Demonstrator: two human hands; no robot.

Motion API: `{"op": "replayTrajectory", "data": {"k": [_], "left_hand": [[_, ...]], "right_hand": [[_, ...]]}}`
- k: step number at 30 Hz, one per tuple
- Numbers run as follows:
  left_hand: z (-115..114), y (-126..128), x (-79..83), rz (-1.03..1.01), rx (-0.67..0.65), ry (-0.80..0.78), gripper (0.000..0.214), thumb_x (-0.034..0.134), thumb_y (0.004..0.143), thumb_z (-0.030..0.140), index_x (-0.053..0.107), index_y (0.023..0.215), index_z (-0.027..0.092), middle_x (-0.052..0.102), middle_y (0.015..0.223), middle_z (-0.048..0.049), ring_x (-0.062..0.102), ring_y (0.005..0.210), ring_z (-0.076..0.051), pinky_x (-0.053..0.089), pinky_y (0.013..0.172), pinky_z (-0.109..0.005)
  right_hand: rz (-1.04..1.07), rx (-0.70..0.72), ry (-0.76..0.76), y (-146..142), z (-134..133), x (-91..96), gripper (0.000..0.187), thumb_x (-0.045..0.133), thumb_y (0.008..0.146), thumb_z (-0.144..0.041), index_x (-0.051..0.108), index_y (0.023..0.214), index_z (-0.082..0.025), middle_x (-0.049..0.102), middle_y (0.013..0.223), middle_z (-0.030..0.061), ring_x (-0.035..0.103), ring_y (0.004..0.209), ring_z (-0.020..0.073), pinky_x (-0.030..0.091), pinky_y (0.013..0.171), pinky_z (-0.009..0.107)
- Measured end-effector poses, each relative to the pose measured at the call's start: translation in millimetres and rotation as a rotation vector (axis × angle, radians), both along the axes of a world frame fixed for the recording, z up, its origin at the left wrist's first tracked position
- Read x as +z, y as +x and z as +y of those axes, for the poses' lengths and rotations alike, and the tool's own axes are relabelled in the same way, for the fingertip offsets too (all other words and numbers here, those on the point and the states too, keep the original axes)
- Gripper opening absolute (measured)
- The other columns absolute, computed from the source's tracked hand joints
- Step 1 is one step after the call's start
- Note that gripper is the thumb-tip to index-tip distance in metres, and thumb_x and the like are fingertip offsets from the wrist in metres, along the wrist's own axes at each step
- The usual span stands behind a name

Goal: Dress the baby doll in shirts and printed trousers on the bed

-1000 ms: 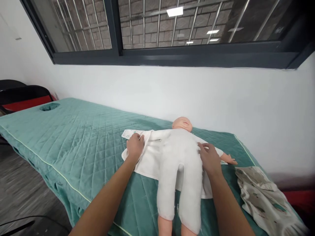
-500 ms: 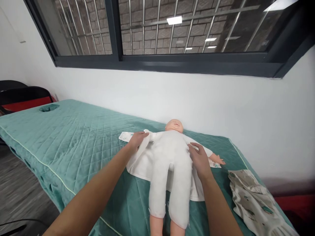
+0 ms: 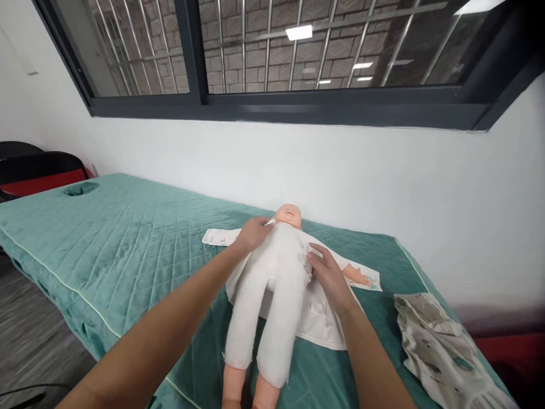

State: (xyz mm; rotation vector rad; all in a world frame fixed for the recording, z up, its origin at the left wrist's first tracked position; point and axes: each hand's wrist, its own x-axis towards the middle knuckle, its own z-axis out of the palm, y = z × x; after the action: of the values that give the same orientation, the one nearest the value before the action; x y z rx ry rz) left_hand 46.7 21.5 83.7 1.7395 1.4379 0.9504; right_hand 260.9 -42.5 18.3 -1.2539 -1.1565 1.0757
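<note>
A baby doll (image 3: 283, 255) with a white cloth body lies on its back over a spread white baby shirt (image 3: 323, 324). Its head is at the far side and its legs point at me. My left hand (image 3: 256, 232) pinches the shirt's edge by the doll's neck and shoulder. Against the other side of the torso, my right hand (image 3: 331, 275) has its curled fingers gripping the cloth body, which is dimpled there. The doll's hand (image 3: 357, 275) lies at one patterned sleeve end. The other sleeve (image 3: 220, 237) stretches out flat to the left.
Patterned baby trousers (image 3: 445, 349) lie folded at the right edge of the green quilted bed (image 3: 140, 244). A white wall and a barred window (image 3: 298, 105) stand behind it. Black and red chairs (image 3: 46, 167) are at the far left.
The doll has shifted left and tilted, its legs swinging left. My left hand has moved right, bringing the shirt's edge to the doll's neck. My right hand has followed the torso leftward.
</note>
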Motion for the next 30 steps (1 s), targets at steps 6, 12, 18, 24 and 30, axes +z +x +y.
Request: {"op": "replayTrajectory", "data": {"k": [6, 12, 18, 24, 30], "left_hand": [[-4.7, 20.8, 8.0, 0.29, 0.047, 0.104, 0.028, 0.05, 0.089, 0.029, 0.068, 0.106, 0.019, 0.071, 0.108, -0.0125, 0.063, 0.101, -0.027, 0.044, 0.085, -0.035], [-46.1, 48.7, 13.4, 0.668, 0.022, 0.196, 0.031, 0.039, 0.094, 0.029, 0.064, 0.104, 0.015, 0.071, 0.093, -0.014, 0.067, 0.086, -0.028, 0.047, 0.073, -0.037], [-111.1, 42.2, 5.9, 0.584, -0.194, 0.386, 0.028, 0.038, 0.096, 0.03, 0.063, 0.107, 0.023, 0.069, 0.093, -0.005, 0.064, 0.089, -0.023, 0.049, 0.075, -0.036], [-160.9, -4.1, -38.9, 0.446, 0.044, 0.554, 0.033, 0.049, 0.092, 0.021, 0.053, 0.124, 0.023, 0.058, 0.118, -0.0084, 0.053, 0.109, -0.025, 0.046, 0.092, -0.043], [-176.1, -30.9, -67.2, 0.358, 0.097, 0.456, 0.041, 0.055, 0.088, 0.019, 0.05, 0.128, 0.027, 0.05, 0.125, -0.0081, 0.048, 0.114, -0.025, 0.046, 0.095, -0.044]], "right_hand": [[-0.03, 0.035, 0.008, -4.1, 5.5, -8.1, 0.068, 0.07, 0.073, -0.052, 0.052, 0.133, -0.024, 0.069, 0.099, 0.0061, 0.063, 0.09, 0.022, 0.048, 0.079, 0.034], [-0.011, 0.081, 0.001, -2.0, 6.9, -12.1, 0.07, 0.07, 0.072, -0.049, 0.048, 0.134, -0.025, 0.068, 0.097, 0.0038, 0.061, 0.073, 0.0166, 0.047, 0.064, 0.029], [-0.078, 0.076, 0.008, 1.3, 6.1, -11.4, 0.068, 0.068, 0.073, -0.048, 0.048, 0.134, -0.024, 0.065, 0.09, 0.0015, 0.055, 0.063, 0.0135, 0.044, 0.058, 0.027], [-0.094, 0.046, 0.026, -0.4, 5.6, -11.5, 0.069, 0.07, 0.072, -0.05, 0.05, 0.133, -0.024, 0.065, 0.089, 0.0026, 0.059, 0.071, 0.0164, 0.047, 0.063, 0.029], [-0.111, 0.064, 0.014, -0.6, 6.6, -12.4, 0.07, 0.069, 0.074, -0.051, 0.048, 0.135, -0.023, 0.065, 0.086, 0.002, 0.057, 0.068, 0.0161, 0.046, 0.063, 0.03]]}}
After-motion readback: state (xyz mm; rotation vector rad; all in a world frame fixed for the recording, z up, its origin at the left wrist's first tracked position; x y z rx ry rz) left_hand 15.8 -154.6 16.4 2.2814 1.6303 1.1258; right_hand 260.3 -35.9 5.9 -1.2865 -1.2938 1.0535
